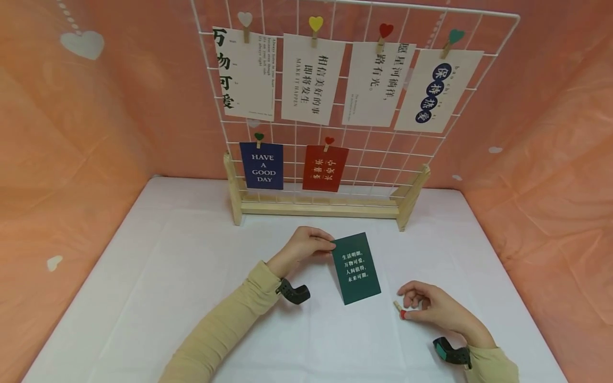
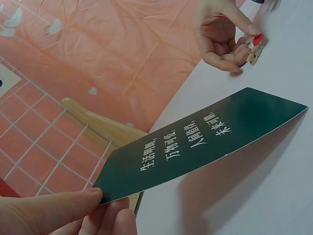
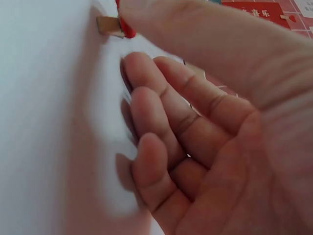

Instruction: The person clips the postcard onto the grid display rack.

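Note:
My left hand pinches a dark green card at its upper left corner. White Chinese characters run across the card, which is tilted, its far end over the white table in the left wrist view. To the right, my right hand is low over the table beside a small wooden clothespin with a red heart. In the right wrist view the thumb touches the red heart, while the loosely bent fingers stand apart from the clothespin.
Behind my hands stands a white wire grid on a wooden base. Several white cards hang along its top from heart clothespins. Below them hang a blue card and a red card. Pinkish-orange cloth surrounds the table.

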Action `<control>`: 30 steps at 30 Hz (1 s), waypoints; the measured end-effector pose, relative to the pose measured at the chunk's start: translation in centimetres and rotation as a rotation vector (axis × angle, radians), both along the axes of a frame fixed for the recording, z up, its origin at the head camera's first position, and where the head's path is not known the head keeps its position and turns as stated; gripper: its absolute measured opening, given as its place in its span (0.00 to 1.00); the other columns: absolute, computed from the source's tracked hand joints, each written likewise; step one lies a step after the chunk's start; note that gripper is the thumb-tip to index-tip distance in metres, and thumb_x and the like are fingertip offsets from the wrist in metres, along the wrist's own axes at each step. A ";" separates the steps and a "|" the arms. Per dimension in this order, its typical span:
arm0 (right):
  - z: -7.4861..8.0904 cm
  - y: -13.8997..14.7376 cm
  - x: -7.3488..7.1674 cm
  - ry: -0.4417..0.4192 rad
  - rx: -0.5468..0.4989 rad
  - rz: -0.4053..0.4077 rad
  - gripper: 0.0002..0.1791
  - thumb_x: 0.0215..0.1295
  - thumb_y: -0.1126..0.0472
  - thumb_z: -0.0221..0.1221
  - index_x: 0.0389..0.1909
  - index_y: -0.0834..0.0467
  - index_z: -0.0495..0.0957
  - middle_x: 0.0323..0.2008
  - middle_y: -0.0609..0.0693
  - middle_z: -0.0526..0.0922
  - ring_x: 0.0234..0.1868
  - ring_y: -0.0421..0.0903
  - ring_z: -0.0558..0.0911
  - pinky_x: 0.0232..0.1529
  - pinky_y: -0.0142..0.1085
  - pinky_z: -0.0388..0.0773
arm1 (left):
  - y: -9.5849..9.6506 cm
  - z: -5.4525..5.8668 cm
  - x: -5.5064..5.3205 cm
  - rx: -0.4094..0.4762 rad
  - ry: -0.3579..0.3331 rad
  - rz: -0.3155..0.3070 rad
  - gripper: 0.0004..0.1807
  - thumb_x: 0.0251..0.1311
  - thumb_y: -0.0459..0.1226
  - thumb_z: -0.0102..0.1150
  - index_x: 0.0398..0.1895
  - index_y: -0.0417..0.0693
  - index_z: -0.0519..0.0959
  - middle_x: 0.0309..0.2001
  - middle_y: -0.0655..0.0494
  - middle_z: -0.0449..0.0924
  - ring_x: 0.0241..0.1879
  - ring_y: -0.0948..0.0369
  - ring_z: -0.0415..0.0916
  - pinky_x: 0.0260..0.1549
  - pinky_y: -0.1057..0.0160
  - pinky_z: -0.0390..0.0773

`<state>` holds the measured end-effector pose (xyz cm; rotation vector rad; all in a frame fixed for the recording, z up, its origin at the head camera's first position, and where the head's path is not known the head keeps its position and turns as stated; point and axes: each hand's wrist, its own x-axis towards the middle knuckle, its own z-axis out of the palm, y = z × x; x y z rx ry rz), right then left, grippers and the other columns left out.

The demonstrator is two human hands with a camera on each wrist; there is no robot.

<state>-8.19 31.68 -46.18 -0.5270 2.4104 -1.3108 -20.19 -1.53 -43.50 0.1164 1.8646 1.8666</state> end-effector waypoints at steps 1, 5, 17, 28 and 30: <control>0.0 0.1 0.0 -0.010 0.000 -0.002 0.20 0.56 0.59 0.69 0.47 0.61 0.75 0.31 0.51 0.77 0.30 0.42 0.74 0.27 0.30 0.73 | 0.0 0.0 0.0 0.001 -0.002 0.001 0.11 0.55 0.29 0.65 0.41 0.33 0.82 0.33 0.47 0.84 0.32 0.59 0.82 0.39 0.59 0.83; 0.3 0.3 0.0 -0.058 0.002 -0.017 0.18 0.58 0.61 0.67 0.46 0.62 0.75 0.32 0.51 0.78 0.31 0.42 0.74 0.29 0.30 0.73 | -0.1 0.0 0.0 0.003 -0.002 0.010 0.10 0.55 0.29 0.66 0.40 0.34 0.82 0.33 0.47 0.84 0.32 0.58 0.82 0.39 0.60 0.83; 0.4 0.3 0.2 -0.028 0.077 -0.065 0.14 0.52 0.55 0.71 0.35 0.56 0.79 0.27 0.46 0.74 0.28 0.39 0.71 0.25 0.30 0.69 | -0.2 0.1 0.0 0.000 0.011 0.007 0.11 0.55 0.29 0.66 0.41 0.32 0.82 0.33 0.46 0.83 0.32 0.60 0.82 0.40 0.59 0.82; 0.2 0.5 -0.2 -0.024 0.060 -0.023 0.07 0.57 0.59 0.68 0.32 0.55 0.81 0.26 0.44 0.77 0.26 0.37 0.72 0.24 0.29 0.71 | -0.3 -0.1 -0.1 -0.014 -0.015 0.012 0.10 0.55 0.29 0.66 0.40 0.33 0.82 0.33 0.47 0.83 0.33 0.58 0.82 0.43 0.56 0.81; 0.1 0.5 -0.4 -0.018 0.056 -0.020 0.04 0.58 0.62 0.67 0.32 0.55 0.81 0.25 0.44 0.76 0.25 0.36 0.71 0.23 0.29 0.71 | -0.4 0.4 0.2 -0.017 -0.014 0.006 0.11 0.56 0.29 0.65 0.41 0.32 0.81 0.33 0.47 0.83 0.34 0.56 0.82 0.45 0.54 0.81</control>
